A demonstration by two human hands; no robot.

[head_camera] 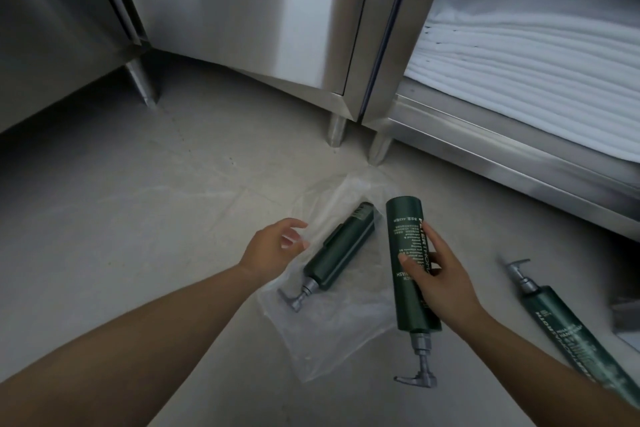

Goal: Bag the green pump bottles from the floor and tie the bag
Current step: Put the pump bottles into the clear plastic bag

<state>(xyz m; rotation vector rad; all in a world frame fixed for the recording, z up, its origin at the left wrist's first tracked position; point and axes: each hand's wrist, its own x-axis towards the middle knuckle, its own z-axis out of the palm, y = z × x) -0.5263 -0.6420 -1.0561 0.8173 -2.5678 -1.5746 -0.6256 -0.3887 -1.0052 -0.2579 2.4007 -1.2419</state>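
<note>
A clear plastic bag (332, 319) lies flat on the grey floor. One green pump bottle (341, 253) lies on or inside it, with its silver pump toward me. My left hand (277, 246) pinches the bag's edge just left of that bottle. My right hand (440, 277) grips a second green pump bottle (408, 253) around its middle, base pointing away and pump (420, 367) toward me, just right of the bag. A third green pump bottle (568, 333) lies on the floor at the right, partly hidden by my right forearm.
Stainless steel cabinets (242, 10) on short legs (336, 130) stand behind the bag. At the right, an open low shelf (502, 146) holds a stack of folded white linen (526, 55). A grey object (627, 315) sits at the far right edge.
</note>
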